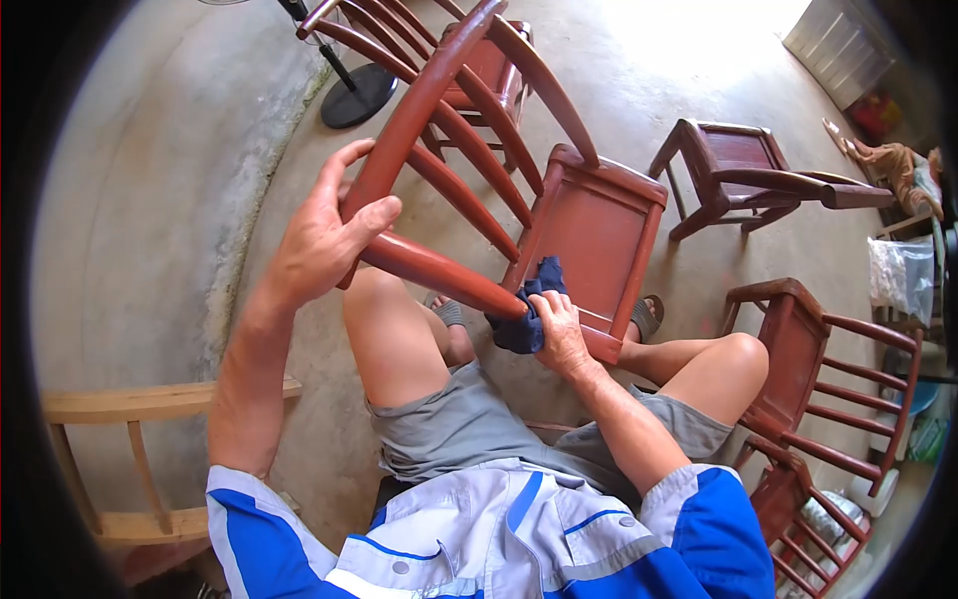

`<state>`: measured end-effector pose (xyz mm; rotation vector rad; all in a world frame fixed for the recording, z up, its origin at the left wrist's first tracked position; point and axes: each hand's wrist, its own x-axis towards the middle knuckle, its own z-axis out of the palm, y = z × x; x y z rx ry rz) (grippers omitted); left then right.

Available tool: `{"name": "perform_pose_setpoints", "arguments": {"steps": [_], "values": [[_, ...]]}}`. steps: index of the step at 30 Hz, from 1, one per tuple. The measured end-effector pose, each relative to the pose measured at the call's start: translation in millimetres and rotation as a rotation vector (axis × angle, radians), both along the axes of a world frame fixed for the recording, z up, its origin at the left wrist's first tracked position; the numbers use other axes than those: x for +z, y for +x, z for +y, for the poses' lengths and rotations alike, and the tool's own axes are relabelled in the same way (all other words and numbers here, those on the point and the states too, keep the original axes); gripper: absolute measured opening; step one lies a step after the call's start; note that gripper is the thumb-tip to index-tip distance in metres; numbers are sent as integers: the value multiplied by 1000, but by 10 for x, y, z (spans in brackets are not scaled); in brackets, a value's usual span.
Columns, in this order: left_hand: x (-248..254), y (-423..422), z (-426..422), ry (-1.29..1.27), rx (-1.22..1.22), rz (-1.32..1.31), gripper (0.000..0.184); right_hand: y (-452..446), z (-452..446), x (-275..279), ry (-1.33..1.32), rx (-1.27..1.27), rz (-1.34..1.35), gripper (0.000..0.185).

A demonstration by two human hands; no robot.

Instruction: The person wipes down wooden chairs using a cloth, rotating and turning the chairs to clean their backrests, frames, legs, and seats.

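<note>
A red-brown wooden chair point(596, 235) stands tilted between my knees, its slatted back toward the upper left. My left hand point(329, 232) is wrapped round the top corner of the chair back, with the thumb over the rail. My right hand point(561, 331) presses a dark blue cloth point(517, 333) around the lower end of the back post, close to the seat. Part of the cloth sticks up above the fingers, over the seat's edge.
Another red chair point(489, 62) stands behind. A dark red chair point(743, 165) is at the upper right, and more chairs point(793, 344) are at the right. A round black stand base point(359, 96) is at the upper left. A pale wooden frame point(130, 402) lies at the left.
</note>
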<state>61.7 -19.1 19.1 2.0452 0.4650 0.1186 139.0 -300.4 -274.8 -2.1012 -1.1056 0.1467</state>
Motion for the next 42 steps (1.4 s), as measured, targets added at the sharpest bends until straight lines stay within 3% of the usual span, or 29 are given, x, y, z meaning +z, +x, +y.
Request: {"name": "perform_pose_setpoints", "arguments": {"steps": [4,6,10,14,18,21,22,24,28,32,38,42], "values": [[94,267,29,86,-12,65,58,184,-17,82,40,119,112,59],[24,362,52,-11,-4,75,58,302,-16,184,146,199,327,54],[-21,331,24,224,45,45,54,486,219,939,491,171,919,48],[-83,327,50,192,95,-72,48,703,956,1712,775,66,583,53],[-182,311,103,98,52,-317,44,667,1657,2265,768,-32,-22,62],[-241,288,169,-96,81,-269,46,666,1810,1856,818,-86,-35,67],[-199,311,147,-8,73,-266,46,659,1787,1765,845,-83,1,68],[-121,325,29,155,59,-244,46,641,1673,1547,743,-61,-134,62],[-105,305,76,229,29,-153,52,653,1467,1049,586,-80,-76,56],[-96,304,30,108,69,-158,53,731,1032,181,204,-67,-2,56],[-50,332,32,112,61,-122,51,626,1026,12,165,-187,71,51],[-89,348,61,163,67,-122,49,625,1215,422,335,-172,46,48]]}}
